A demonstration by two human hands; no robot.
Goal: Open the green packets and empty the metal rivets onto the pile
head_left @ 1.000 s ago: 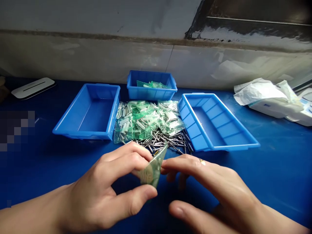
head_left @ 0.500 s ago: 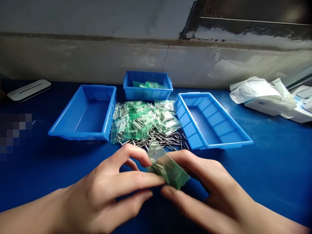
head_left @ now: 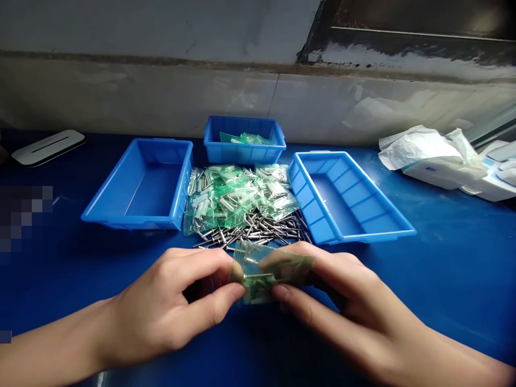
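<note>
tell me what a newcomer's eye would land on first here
Probably the green-tinted packet stretched between the left hand and right hand, a screw showing inside. Just beyond lie loose screws and piled packets, ringed by three blue bins.

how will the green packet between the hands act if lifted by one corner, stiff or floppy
The green packet would probably sag, since its film looks thin and see-through. The screw inside looks rigid, so that part likely won't bend, and its weight may pull the packet down. The shiny film might be slightly slippery.
</note>
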